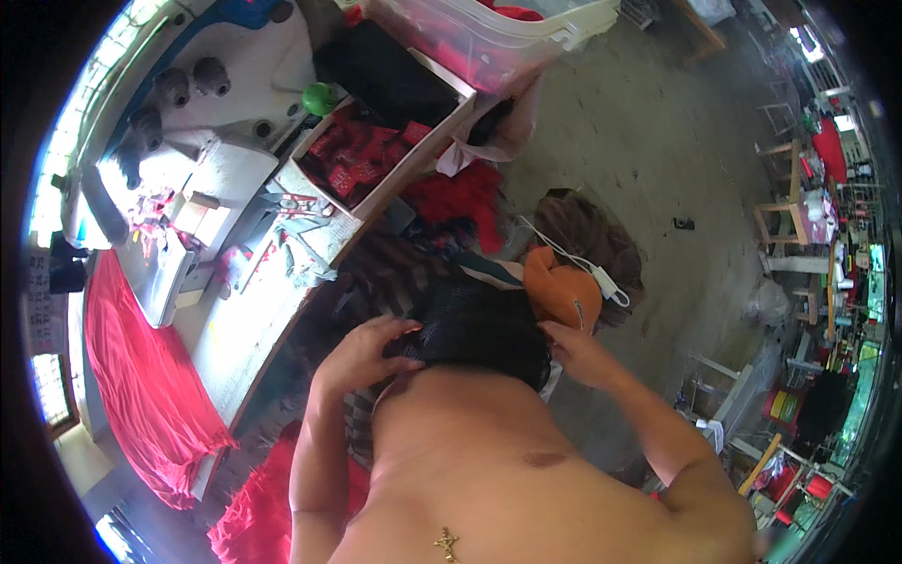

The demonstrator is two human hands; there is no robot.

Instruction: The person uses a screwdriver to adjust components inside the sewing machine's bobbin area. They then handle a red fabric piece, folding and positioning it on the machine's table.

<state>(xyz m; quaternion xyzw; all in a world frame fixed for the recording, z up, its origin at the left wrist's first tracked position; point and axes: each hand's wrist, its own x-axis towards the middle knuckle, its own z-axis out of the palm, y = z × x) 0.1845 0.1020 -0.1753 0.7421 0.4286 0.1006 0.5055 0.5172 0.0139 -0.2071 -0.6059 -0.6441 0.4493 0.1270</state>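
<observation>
A piece of black cloth (479, 320), partly mesh-like in texture, lies spread across my lap. My left hand (362, 355) is at its left edge, thumb and fingers apart with a fold of the cloth between them. At the opposite edge, my right hand (575, 355) has its fingers closed on the cloth's border; the fingertips are partly hidden. Just beyond the right hand sits a bundle of orange cloth (554, 287), with a white power strip and its cord (609, 282) lying against it.
To the left stands a sewing machine table (268, 324) with scissors (305, 204) and draped red cloth (146, 376). A wooden drawer (376, 202) holds small red pieces. Brown cloth (601, 235) lies on the floor. A clear plastic bin (507, 47) is at the back.
</observation>
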